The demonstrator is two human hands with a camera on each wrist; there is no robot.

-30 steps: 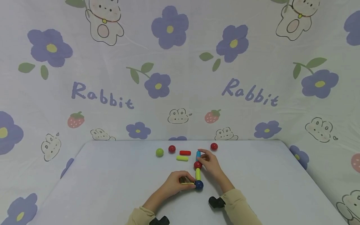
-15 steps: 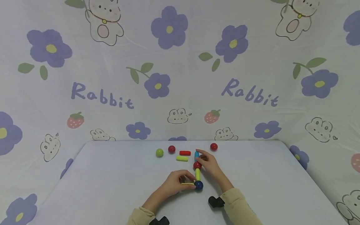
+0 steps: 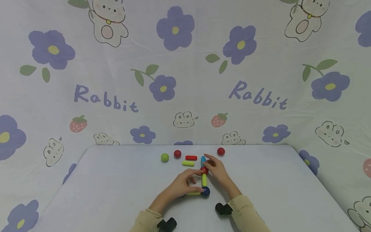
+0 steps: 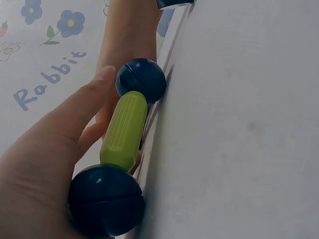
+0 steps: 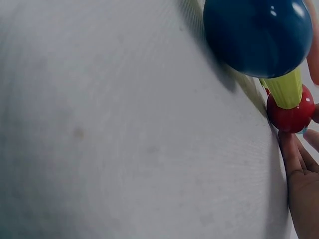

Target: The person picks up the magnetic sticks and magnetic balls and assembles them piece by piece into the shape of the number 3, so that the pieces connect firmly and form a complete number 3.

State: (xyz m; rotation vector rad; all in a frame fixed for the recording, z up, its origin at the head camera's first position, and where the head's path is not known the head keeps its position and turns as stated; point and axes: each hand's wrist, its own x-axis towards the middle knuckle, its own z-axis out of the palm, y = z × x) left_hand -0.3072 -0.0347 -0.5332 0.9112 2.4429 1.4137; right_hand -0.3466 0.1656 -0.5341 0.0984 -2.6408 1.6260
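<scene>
Ball-and-stick building pieces form an L-shaped chain on the table. Its corner is a dark blue ball [image 3: 205, 192]; a yellow-green stick [image 3: 204, 180] runs from it to a red ball [image 3: 205, 169], then a light blue stick [image 3: 203, 160]. Another yellow-green stick [image 4: 124, 130] links the corner to a second dark blue ball [image 4: 105, 201], mostly behind the left hand in the head view. My left hand [image 3: 182, 185] spans the chain, thumb at the corner ball, index fingertip at the red ball. With thumb and index finger my right hand [image 3: 218, 169] pinches the light blue stick.
Beyond the chain lie a green ball [image 3: 165, 157], a red ball [image 3: 177, 154], a red stick [image 3: 191, 158] and a yellow-green stick [image 3: 188, 163]. Another red ball [image 3: 221, 151] sits behind the right hand. A patterned cloth [image 3: 185, 64] hangs behind the table [image 3: 116, 180].
My left hand's index finger has moved from near the dark blue corner ball forward to the red ball, uncovering the side stick. My right hand stays at the light blue stick, which has shifted slightly left.
</scene>
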